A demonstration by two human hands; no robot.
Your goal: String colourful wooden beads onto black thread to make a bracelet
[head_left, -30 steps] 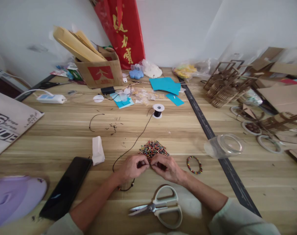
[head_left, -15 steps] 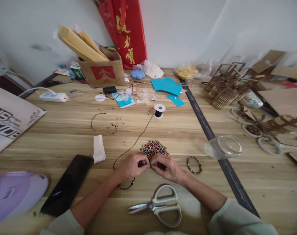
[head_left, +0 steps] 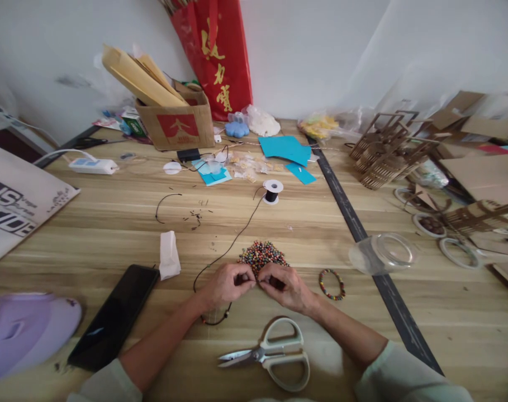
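Just in front of a heap of multicoloured beads, my left hand and my right hand meet nearly fingertip to fingertip. Both are closed in a pinch. A thin dark end of cord shows at the left fingertips; whatever the right fingertips hold is too small to make out. The black cord runs from a white spool to beside my left hand, and a stretch with a few beads curves out below it. To the right of my right hand lies a beaded bracelet.
Scissors with pale handles lie below my hands. On the left are a black phone, a folded white paper and a purple object. A clear jar lies at right. Behind stand a cardboard box and blue cards.
The view has shifted very slightly. Both hands keep their pinch in front of the beads, with hardly any visible movement.
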